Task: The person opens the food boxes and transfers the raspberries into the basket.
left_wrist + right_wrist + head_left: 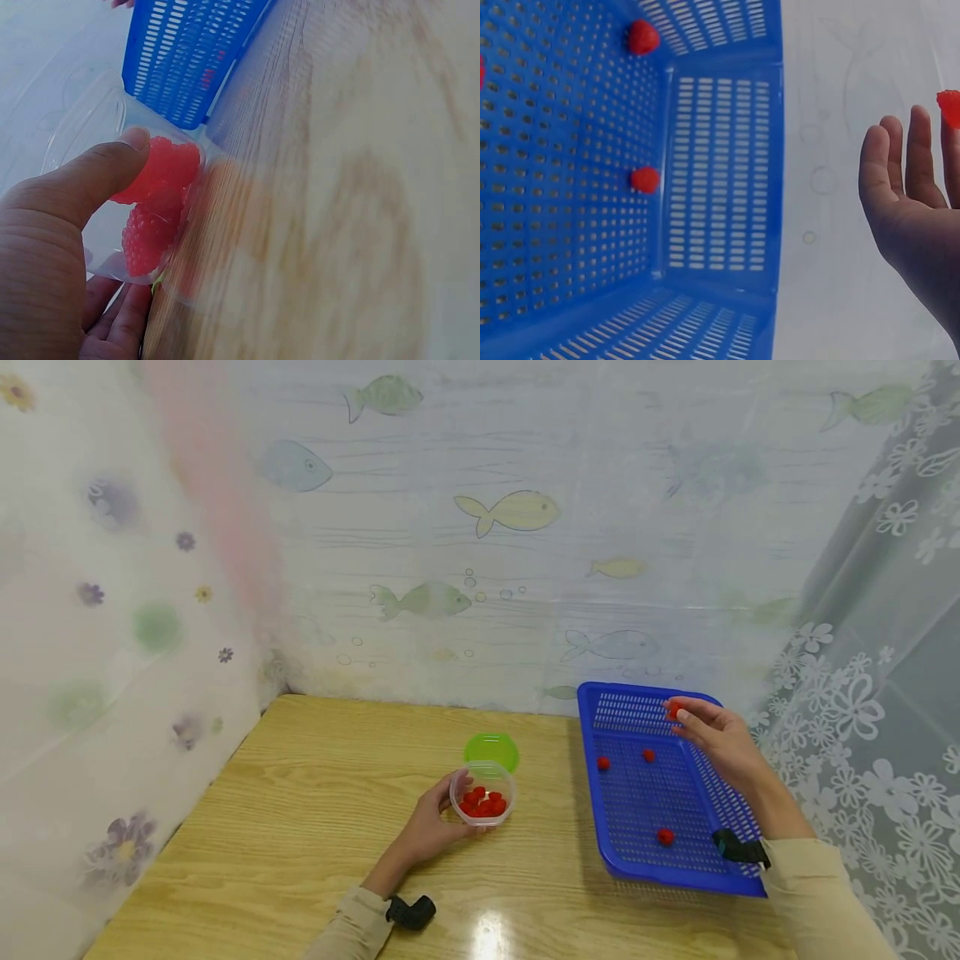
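My left hand [435, 825] grips a clear plastic container [457, 777] on the table, its thumb along the near side and its fingers round the far side. Several red raspberries [483, 806] lie inside; in the left wrist view they press against the clear wall [161, 202]. Above the far right part of a blue basket [591, 777], my right hand [716, 739] pinches one raspberry [674, 710] between thumb and fingers. That raspberry is partly cut off by the right wrist view's edge. On the basket floor lie three raspberries [665, 837], spread apart.
Just behind the container a green lid [491, 750] lies on the wooden table [322, 777]. A fish-patterned sheet [517, 610] hangs at the back. A flowered sheet [150, 735] borders the left side, and a lace curtain [862, 760] the right, close to the basket.
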